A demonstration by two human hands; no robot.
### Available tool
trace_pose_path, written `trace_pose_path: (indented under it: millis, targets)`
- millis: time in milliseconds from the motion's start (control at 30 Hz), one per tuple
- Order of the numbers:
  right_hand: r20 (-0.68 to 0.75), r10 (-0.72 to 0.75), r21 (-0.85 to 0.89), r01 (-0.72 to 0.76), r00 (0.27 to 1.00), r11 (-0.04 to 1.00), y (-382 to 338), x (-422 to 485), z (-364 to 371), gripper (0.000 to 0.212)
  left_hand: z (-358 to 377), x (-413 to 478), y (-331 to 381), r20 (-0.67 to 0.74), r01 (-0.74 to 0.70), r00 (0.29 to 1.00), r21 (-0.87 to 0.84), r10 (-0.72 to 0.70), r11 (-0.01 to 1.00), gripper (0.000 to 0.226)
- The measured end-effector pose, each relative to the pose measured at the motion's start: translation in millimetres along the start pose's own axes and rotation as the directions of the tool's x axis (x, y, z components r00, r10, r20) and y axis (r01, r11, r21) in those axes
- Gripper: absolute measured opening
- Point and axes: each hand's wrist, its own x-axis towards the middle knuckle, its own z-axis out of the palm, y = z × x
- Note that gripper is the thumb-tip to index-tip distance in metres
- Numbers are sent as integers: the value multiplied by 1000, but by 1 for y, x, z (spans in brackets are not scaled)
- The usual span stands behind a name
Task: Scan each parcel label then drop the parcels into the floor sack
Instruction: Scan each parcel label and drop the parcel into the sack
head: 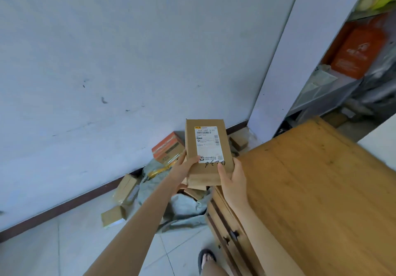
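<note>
Head view: a brown cardboard parcel [205, 169] is held in mid-air at the centre of the frame, its long axis pointing away and its printed label [207, 142] facing up, unobstructed. The left hand [182, 169] grips the near left edge, thumb laid on the top face by the label's lower corner, fingers curled under. The right hand [232, 178] grips the near right corner likewise, thumb pressed beside a handwritten mark below the label. The parcel hangs above the grey sack [186, 209], which lies crumpled on the floor just below centre, with loose boxes [125, 190] to its left. A wooden cabinet [310, 179] fills the lower right. No scanner is in view.

Assessment: the parcel appears stiff, its edges holding square, and probably light, since it is carried by one end only. The surface is matt card, unlikely to slip. Contents unknown; fragility cannot be told. The best hold is along the long edges, thumbs kept clear of the barcode. A drop from this height may dent a corner.
</note>
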Motion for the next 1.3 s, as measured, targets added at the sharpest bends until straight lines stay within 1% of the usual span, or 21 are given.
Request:
trace_pose_path:
  millis: [67, 167, 233, 300, 500, 600, 767, 867, 933, 1033, 1067, 1167, 1300]
  targets:
    - [23, 34, -5, -33, 999, 999, 4, 22, 24, 38, -15, 24, 6, -33, 2, 999, -9, -2, 1000, 64]
    - [62, 53, -6, -52, 997, 999, 10, 59, 57, 31, -35, 64, 18, -64, 9, 998, -14, -9, 1000, 57]
    - [102, 54, -6, -53, 993, 999, 14, 83, 76, 29, -45, 90, 28, -96, 32, 995, 8, -31, 999, 57]
    - [128, 99, -19, -98, 987, 995, 21, 106, 92, 34, -53, 114, 35, -110, 61, 992, 33, -57, 998, 57]
    - [116, 256, -48, -252, 960, 966, 35, 155, 131, 45, -75, 175, 49, -110, 96, 990, 98, -85, 991, 56]
    - [103, 304, -76, -298, 947, 952, 44, 171, 148, 42, -85, 203, 50, -77, 106, 992, 136, -96, 985, 57]
    - [56, 391, -121, -383, 919, 916, 57, 191, 185, 42, -110, 249, 43, -33, 94, 995, 211, -89, 973, 48]
    - [60, 449, -125, -439, 892, 890, 71, 191, 217, 44, -139, 274, 21, -44, 145, 989, 242, -138, 959, 53]
    - [102, 487, -123, -475, 868, 872, 84, 185, 237, 44, -160, 283, 0, -68, 220, 975, 241, -210, 945, 56]
    - [160, 561, -138, -544, 812, 828, 118, 178, 278, 39, -197, 300, -41, -102, 326, 945, 219, -311, 920, 59]
    - [176, 592, -147, -573, 787, 806, 132, 174, 290, 40, -208, 306, -56, -117, 351, 936, 218, -333, 910, 59]
    - [215, 664, -193, -636, 716, 747, 177, 167, 328, 52, -235, 328, -105, -154, 396, 917, 235, -368, 888, 62]
    - [234, 718, -235, -679, 656, 696, 246, 171, 371, 55, -254, 374, -166, -192, 440, 896, 266, -400, 858, 62]
